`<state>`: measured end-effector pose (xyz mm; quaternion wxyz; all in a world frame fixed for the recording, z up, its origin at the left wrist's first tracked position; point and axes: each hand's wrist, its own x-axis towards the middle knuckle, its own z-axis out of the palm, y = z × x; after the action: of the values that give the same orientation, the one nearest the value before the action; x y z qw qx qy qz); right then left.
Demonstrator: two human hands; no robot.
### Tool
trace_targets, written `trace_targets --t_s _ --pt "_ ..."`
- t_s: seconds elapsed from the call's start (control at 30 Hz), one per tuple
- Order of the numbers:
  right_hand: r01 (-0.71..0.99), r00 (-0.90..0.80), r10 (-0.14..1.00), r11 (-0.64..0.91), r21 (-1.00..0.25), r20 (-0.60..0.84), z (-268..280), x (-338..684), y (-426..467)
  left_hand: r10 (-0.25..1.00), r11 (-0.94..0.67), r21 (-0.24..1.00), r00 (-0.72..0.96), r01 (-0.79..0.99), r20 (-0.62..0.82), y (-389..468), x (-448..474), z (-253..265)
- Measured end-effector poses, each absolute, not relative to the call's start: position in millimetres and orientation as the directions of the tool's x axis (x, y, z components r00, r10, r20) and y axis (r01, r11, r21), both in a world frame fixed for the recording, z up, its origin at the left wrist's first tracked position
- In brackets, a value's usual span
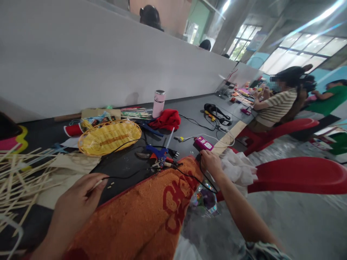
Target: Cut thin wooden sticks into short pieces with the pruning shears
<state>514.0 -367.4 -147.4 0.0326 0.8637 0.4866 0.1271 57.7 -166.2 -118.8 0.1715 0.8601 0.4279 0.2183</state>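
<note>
My left hand point(80, 196) is closed in a pinch on a short pale wooden stick point(98, 183), above the dark table edge. A few tiny cut stick pieces point(111, 185) lie beside its fingertips. My right hand point(210, 161) is closed at the table's front edge, with a black cable point(202, 170) running down from its fingers; the fingertips are partly hidden. Just beyond it lies a purple power strip point(204, 143). Between my hands rests a blue glue gun point(160, 153) with a translucent glue stick point(170, 138) in it. An orange towel point(146, 213) covers my lap.
A yellow woven basket point(111, 139) and a pile of thin sticks point(16, 180) are on the left. Behind stand a pink bottle point(158, 104) and a red cloth point(169, 120). Red chairs point(298, 175) are at right, where a person in a striped shirt point(282, 108) sits.
</note>
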Motion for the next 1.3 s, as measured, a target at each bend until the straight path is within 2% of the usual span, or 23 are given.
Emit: trace_targets --t_s 0.13,0.3,0.37,0.43,0.47,0.53,0.63,0.77,0.93,1.17,1.23,1.3 --pt "0.845 0.499 0.856 -0.515 0.147 0.133 -131 515 -367 0.799 -0.577 0.510 0.570 0.638 0.192 -167 61 -117" --pt "0.882 0.452 0.881 -0.465 0.074 0.141 -88 491 -354 0.779 -0.604 0.555 0.570 0.572 0.260 -166 63 -117" --pt "0.943 0.328 0.934 -0.333 0.010 0.140 -78 457 -343 0.780 -0.608 0.567 0.551 0.556 0.296 -166 65 -116" --pt "0.988 0.048 0.991 -0.029 -0.150 0.128 -75 415 -330 0.773 -0.622 0.564 0.541 0.543 0.332 -165 67 -113" --pt "0.982 -0.044 0.988 0.070 -0.175 0.150 -75 395 -324 0.770 -0.628 0.559 0.537 0.540 0.346 -165 68 -111" --pt "0.980 -0.127 0.982 0.146 -0.134 0.142 -76 364 -312 0.765 -0.637 0.548 0.535 0.542 0.359 -164 71 -105" --pt "0.977 -0.179 0.982 0.185 -0.108 0.062 -78 356 -297 0.767 -0.637 0.527 0.531 0.563 0.359 -160 73 -95" --pt "0.972 -0.212 0.977 0.210 -0.107 0.000 -83 394 -274 0.772 -0.634 0.480 0.524 0.606 0.358 -151 72 -86" --pt "0.981 -0.187 0.981 0.189 0.037 -0.042 -94 428 -245 0.772 -0.636 0.460 0.526 0.620 0.358 -149 76 -83" --pt "0.931 -0.366 0.928 0.365 0.027 0.071 -99 424 -242 0.732 -0.682 0.464 0.526 0.566 0.434 -154 90 -68" --pt "0.948 -0.317 0.943 0.316 0.021 0.100 -94 430 -245 0.729 -0.685 0.462 0.516 0.564 0.450 -156 96 -63" --pt "0.986 -0.168 0.974 0.166 0.025 0.152 -85 445 -246 0.724 -0.689 0.437 0.508 0.579 0.468 -160 103 -58"
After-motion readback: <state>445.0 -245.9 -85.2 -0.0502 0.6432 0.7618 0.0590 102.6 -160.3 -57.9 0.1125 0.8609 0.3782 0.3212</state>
